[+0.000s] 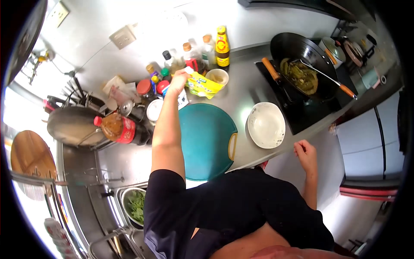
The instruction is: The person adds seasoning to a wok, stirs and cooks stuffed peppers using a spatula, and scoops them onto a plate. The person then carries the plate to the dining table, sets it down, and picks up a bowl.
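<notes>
My left hand (180, 81) stretches over the counter and pinches a yellow-green seasoning packet (204, 85) by its top left corner. The packet is beside a small pale bowl (217, 77), partly overlapping it in view, and in front of the row of bottles. Down at the right, my right hand (306, 154) hangs off the counter's front edge with its fingers curled in and no object visible in them. The nearest thing to it is a white oval dish (266, 125) on the counter.
A black wok (297, 47) holds cooked greens (302, 77) and a wooden-handled spatula (330, 78). A round teal cutting board (205, 142) lies before me. Nearby stand a sauce bottle (222, 48) and a cola bottle (120, 128). Leafy greens (137, 206) fill a sink bowl.
</notes>
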`<state>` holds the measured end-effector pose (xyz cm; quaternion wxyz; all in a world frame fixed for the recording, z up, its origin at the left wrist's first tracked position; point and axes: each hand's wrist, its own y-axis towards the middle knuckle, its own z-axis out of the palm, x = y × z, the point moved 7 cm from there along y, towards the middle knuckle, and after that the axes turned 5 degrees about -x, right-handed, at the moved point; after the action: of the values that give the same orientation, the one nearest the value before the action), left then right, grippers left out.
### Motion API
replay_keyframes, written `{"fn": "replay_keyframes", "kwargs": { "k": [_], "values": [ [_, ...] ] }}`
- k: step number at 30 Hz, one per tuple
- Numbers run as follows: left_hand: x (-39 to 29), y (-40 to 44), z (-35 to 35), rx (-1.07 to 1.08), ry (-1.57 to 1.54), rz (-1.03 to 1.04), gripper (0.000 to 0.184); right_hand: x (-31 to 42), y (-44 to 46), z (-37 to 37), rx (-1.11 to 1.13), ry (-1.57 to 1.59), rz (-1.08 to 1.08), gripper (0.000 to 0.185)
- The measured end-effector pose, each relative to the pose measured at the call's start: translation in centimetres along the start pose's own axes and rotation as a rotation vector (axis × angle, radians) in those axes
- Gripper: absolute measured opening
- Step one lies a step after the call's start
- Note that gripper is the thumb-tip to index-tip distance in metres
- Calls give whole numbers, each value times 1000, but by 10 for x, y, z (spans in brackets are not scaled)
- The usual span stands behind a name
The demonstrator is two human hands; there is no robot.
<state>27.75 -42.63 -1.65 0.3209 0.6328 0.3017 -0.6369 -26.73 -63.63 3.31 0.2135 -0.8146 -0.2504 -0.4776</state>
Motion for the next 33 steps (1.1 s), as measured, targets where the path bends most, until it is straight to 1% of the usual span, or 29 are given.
{"fn": "replay_keyframes", "kwargs": {
  "k": [2,4,6,7,8,9,10,11,13,14,15,16,17,18,19,20,21,22,23,24,25,26,28,29,30,31,32,33],
  "values": [
    [6,8,-12,-29,49,-13,24,-14,-10,-9,-35,-4,40,17],
    [6,11,-31,-149,260,21,24,-30,-16,-21,-126,43,71,16],
    [3,15,-45,-195,305,144,26,-43,-21,-36,-198,34,102,16],
    [-10,7,-47,-267,378,202,25,-48,-20,-46,-227,0,118,15],
    [-17,3,-53,-365,381,257,24,-54,-19,-59,-256,-35,135,14],
    [-17,2,-62,-428,369,244,25,-75,-11,-68,-252,10,91,11],
    [-11,5,-75,-454,326,288,29,-82,-6,-73,-260,75,109,11],
    [-15,1,-83,-573,479,377,34,-85,2,-83,-277,139,127,10],
    [-17,-8,-83,-602,491,284,42,-92,23,-108,-311,229,127,11],
    [-25,-19,-77,-644,610,214,46,-95,38,-120,-320,255,108,14],
    [-20,-21,-83,-684,642,265,47,-96,53,-133,-351,274,99,17],
    [-26,-35,-80,-777,707,329,45,-97,70,-147,-376,293,88,21],
    [-28,-45,-82,-827,779,381,44,-100,89,-162,-408,349,98,32],
    [-35,-62,-73,-845,772,452,43,-105,108,-178,-433,407,106,43],
    [-46,-84,-55,-865,744,415,43,-107,128,-193,-444,479,111,50],
    [-47,-103,-43,-821,670,463,40,-110,149,-207,-448,551,115,56],
    [-53,-125,-22,-807,646,404,37,-114,168,-219,-445,620,117,63],
    [-41,-142,-17,-775,600,411,35,-115,188,-229,-406,664,68,66],
    [-39,-167,-3,-797,749,361,34,-116,209,-238,-360,707,20,69],
    [-51,-194,29,-806,681,314,31,-116,230,-247,-309,750,-27,72],
    [-36,-216,34,-866,677,242,28,-107,248,-254,-245,777,-88,72],
    [-29,-240,46,-909,626,238,24,-83,258,-258,-156,884,-225,67],
    [-14,-283,73,-1009,656,177,20,-58,285,-257,39,895,-344,56],
    [-1,-295,88,-1049,615,125,17,-42,289,-254,135,865,-387,46],
    [10,-306,102,-1084,580,77,16,-15,287,-247,234,698,-342,41],
    [4,-305,133,-1065,720,64,15,35,274,-244,221,358,-731,38],
    [11,-299,157,-1015,564,64,13,73,255,-233,190,-1,-1104,35],
    [14,-293,181,-959,526,59,11,88,250,-223,243,-50,-1149,34]
  ]
}}
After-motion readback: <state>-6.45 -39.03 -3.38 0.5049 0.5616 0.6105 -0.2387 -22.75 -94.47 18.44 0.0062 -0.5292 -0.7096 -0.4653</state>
